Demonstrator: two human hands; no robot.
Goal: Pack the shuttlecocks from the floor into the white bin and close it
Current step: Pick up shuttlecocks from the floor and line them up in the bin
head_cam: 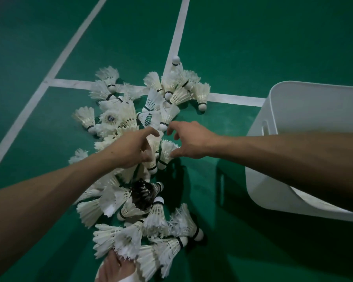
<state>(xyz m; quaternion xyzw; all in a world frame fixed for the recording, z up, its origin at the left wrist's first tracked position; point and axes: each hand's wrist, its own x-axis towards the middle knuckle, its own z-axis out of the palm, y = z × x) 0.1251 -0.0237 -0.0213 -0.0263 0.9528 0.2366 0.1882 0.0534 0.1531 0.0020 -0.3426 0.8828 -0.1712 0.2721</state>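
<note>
Two bare hands work a heap of white feathered shuttlecocks (151,222) strewn across a green court floor (253,47) crossed by white painted lines (177,33). The left hand (134,148) is curled around a short nested stack of shuttlecocks (153,159), corks pointing down. The right hand (189,139) hovers just beside it with fingers spread and loosely bent, holding nothing, its thumb against the feathers of a neighbouring shuttlecock (166,152). The two hands sit close together but do not touch.

A rounded white plastic bin (277,110) stands open on the floor to the right, well apart from the heap; no lid is in view, and what lies inside is hidden.

The job looks to be at the gathering stage, with most of the pile unpacked. The next move likely calls for a light pinch near a cork, to spare the feathers, then a carry across to the bin.
</note>
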